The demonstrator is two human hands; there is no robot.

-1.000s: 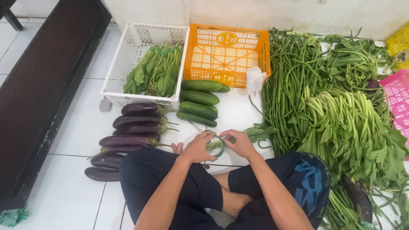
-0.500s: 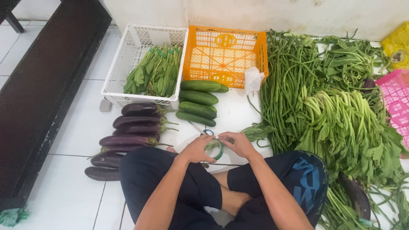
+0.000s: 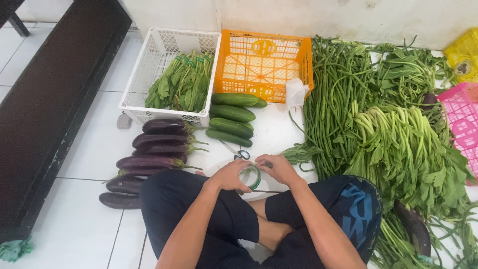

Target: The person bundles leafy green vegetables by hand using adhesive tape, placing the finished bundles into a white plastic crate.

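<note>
Tape roll, green-rimmed, sits between both hands just above the person's crossed legs, low centre of view. Left hand is curled around the roll's 9 o'clock side, fingers closed on the rim. Right hand is at the roll's 3 o'clock side, fingertips pinched near the top edge; can't tell if it's gripping the roll itself or a loose tape end. Scissors lie flat on the white tiled floor just at 12 o'clock from the roll, apart from both hands. Cucumbers, four in a stack, further out at 12 o'clock, just in front of the orange crate. White crate at 11 o'clock, touching the orange one, holds tied leafy bundles. Eggplants lined up in a column at 9 to 10 o'clock, just beside the person's left knee. Long beans piled at 1 o'clock, running up toward the wall. Leafy stalk greens heaped at 2 to 3 o'clock, beside the right knee. Pink crate and yellow crate clipped by the frame's right edge. White cloth scrap hangs off the orange crate's near right corner. Dark bench runs along the frame's left side.
</note>
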